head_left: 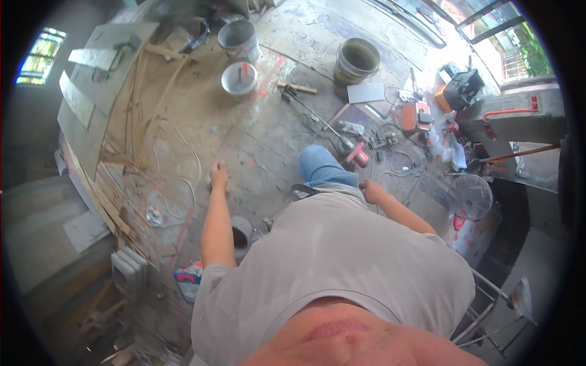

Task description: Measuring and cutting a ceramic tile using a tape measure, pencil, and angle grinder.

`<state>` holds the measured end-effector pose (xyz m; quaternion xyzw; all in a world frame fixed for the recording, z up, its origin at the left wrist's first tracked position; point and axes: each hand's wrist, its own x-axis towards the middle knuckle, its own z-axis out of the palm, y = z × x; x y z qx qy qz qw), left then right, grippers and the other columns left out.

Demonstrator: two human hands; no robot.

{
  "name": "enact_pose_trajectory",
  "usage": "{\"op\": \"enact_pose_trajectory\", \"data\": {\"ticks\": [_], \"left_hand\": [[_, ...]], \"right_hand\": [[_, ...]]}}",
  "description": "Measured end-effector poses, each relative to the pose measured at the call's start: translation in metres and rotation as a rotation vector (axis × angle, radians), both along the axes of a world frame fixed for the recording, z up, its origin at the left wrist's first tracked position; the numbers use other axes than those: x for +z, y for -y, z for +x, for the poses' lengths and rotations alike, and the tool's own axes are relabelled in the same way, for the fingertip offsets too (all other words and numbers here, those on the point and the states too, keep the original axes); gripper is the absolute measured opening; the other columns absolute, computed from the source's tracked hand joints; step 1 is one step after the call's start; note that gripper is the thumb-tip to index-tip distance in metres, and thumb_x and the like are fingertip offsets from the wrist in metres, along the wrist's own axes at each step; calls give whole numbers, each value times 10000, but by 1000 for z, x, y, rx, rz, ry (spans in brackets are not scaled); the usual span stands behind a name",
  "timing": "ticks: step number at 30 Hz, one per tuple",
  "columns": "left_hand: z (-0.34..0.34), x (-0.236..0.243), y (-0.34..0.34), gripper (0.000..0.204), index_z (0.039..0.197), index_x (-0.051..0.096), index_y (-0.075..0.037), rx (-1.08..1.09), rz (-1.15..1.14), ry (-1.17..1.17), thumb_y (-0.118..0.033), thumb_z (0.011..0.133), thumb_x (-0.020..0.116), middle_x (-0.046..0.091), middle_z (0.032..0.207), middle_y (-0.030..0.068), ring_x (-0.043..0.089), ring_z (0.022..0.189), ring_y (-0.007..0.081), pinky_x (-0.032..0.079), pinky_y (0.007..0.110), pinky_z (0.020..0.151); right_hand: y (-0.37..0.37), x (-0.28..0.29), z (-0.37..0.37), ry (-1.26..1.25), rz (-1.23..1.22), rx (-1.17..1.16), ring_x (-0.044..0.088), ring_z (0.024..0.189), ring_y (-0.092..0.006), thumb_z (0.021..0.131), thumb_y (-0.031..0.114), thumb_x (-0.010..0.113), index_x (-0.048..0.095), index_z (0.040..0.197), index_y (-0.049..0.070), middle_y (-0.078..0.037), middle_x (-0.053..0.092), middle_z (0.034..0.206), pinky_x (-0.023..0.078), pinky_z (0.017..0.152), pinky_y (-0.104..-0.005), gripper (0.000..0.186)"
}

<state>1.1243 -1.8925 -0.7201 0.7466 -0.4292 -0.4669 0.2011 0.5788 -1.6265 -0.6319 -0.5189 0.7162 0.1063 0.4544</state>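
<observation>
My left hand [218, 174] hangs out over the dusty floor with its fingers curled in, and nothing shows in it. Close by my right hip, my right hand [369, 192] is also curled, and no object can be seen in it. A red power mixer [359, 156] with a long metal shaft lies on the floor just ahead of my right hand. A pale cable [196, 155] loops across the floor to the left of my left hand. Beside my left forearm stands a grey bucket [242, 230], partly hidden by my body.
Ahead stand a large grey bucket [238, 38], a white bucket [240, 80] and a dirty bucket [358, 60]. Boards [107, 79] and wood strips lie left. A red toolbox [416, 116], loose cables and a round fan [471, 196] are on the right. Grey frames [129, 271] stand lower left.
</observation>
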Motion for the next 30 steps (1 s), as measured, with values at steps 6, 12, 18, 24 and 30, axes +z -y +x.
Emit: {"op": "enact_pose_trajectory", "data": {"ticks": [6, 12, 18, 24, 30], "left_hand": [[-83, 7, 143, 319, 1035, 660, 10, -251, -245, -50, -297, 967, 603, 682, 889, 94, 630, 824, 193, 506, 351, 758], [-59, -90, 172, 473, 1220, 670, -19, -831, 381, 437, -400, 954, 582, 662, 1211, 272, 633, 1139, 410, 498, 453, 945], [-108, -74, 311, 472, 1190, 685, -20, -991, 168, 322, -412, 947, 584, 670, 1191, 272, 639, 1121, 422, 504, 467, 926], [-199, -93, 518, 472, 1154, 704, -22, -1108, -62, 223, -425, 938, 586, 680, 1167, 272, 646, 1099, 435, 513, 485, 903], [-334, -115, 895, 460, 1071, 701, 30, -1083, 152, 624, -376, 975, 507, 667, 1169, 288, 634, 1135, 418, 479, 480, 1011]], "right_hand": [[165, -72, -1, 135, -382, -159, 659, 1037, -426, 928, 130, 473, 678, 1108, 4, -271, 690, 1071, 505, 885, -515, 300], [300, -123, -66, 206, -327, -174, 699, 969, -416, 903, 231, 564, 703, 1010, 27, -251, 713, 997, 546, 805, -478, 270], [356, -202, -95, -94, -46, 56, 703, 879, -435, 876, 238, 567, 660, 895, 26, -210, 702, 905, 572, 765, -512, 233], [495, -228, -110, -127, -102, -346, 697, 951, -430, 897, 304, 577, 663, 961, 56, -230, 707, 983, 554, 773, -540, 270], [669, -214, -188, -304, -79, -781, 687, 963, -441, 900, 329, 577, 647, 1016, 70, -241, 701, 994, 532, 767, -566, 293]]}}
